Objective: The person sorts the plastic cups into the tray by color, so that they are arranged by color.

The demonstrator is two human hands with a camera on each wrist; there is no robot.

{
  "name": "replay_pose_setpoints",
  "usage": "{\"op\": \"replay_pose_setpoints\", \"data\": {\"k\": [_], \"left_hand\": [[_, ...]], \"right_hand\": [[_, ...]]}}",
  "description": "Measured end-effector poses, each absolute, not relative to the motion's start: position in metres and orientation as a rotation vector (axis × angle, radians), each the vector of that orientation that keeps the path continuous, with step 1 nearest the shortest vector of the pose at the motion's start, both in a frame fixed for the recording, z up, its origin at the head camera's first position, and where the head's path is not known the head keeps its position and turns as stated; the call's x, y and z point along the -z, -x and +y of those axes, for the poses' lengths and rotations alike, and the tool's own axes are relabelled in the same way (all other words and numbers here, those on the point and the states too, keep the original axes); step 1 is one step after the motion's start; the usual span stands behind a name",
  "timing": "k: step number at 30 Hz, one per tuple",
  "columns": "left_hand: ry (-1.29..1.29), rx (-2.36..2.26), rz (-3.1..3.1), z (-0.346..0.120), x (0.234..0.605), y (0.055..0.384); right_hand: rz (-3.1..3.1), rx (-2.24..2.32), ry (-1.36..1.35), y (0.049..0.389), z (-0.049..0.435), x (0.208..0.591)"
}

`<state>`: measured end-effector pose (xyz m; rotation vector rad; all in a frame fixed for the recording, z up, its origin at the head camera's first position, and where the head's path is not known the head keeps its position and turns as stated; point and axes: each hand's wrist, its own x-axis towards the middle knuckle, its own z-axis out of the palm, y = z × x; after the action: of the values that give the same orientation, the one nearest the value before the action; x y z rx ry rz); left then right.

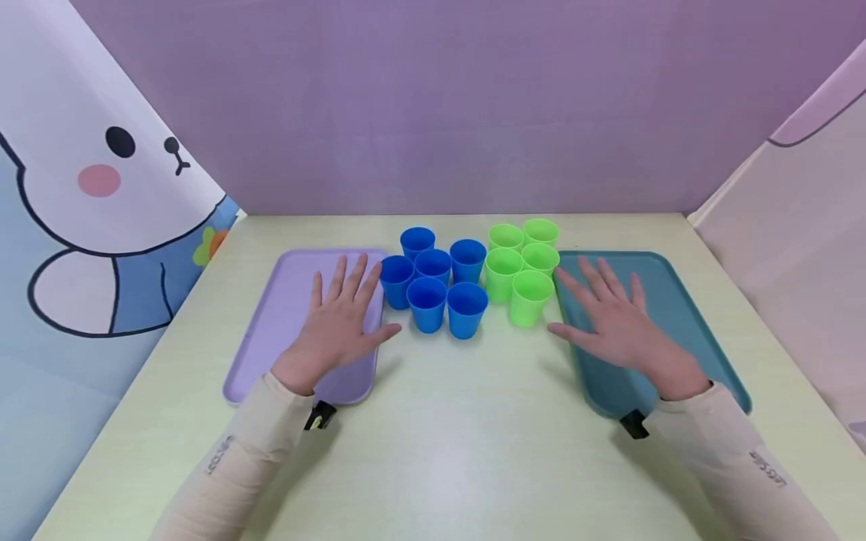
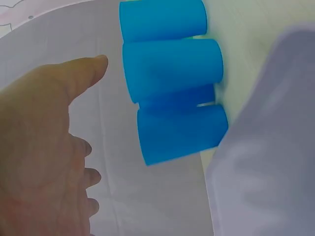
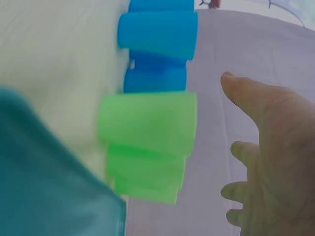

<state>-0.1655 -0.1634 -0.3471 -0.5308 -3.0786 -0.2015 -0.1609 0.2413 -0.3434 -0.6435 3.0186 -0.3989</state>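
- Six blue cups (image 1: pixel 433 264) stand upright in a close cluster at the middle of the table (image 1: pixel 446 436), toward its far side, to the right of the left hand (image 1: pixel 331 327).
- Five green cups (image 1: pixel 504 285) stand upright, close together just right of the blue ones and to the left of the right hand (image 1: pixel 619 327).
- The left hand holds nothing; its fingers are straight and spread, the thumb pointing toward the blue cups, apart from them in the left wrist view.
- The right hand holds nothing either, its fingers spread, the thumb out toward the side of the green cups; the right wrist view shows a gap between it and them.
- All the cups have their mouths up, and the head view looks into them onto their coloured inner walls.
- A purple tray (image 1: pixel 267 338) lies flat beneath the left hand, its right edge just beside the nearest blue cup.
- A teal tray (image 1: pixel 683 330) lies flat beneath the right hand, its left edge near the green cups.
- Pale sleeves (image 1: pixel 230 458) cover both forearms.
- A purple backdrop (image 1: pixel 473 105) rises behind the table; a cartoon rabbit (image 1: pixel 74 218) shows at left.
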Motion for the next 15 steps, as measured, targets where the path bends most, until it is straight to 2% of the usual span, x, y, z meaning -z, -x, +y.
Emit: {"op": "replay_pose_setpoints", "data": {"k": [15], "left_hand": [[0.453,0.363,-3.052,-0.223,0.355,0.144]], "right_hand": [[3.045,0.552,1.038,0.161,0.194,0.339]]}}
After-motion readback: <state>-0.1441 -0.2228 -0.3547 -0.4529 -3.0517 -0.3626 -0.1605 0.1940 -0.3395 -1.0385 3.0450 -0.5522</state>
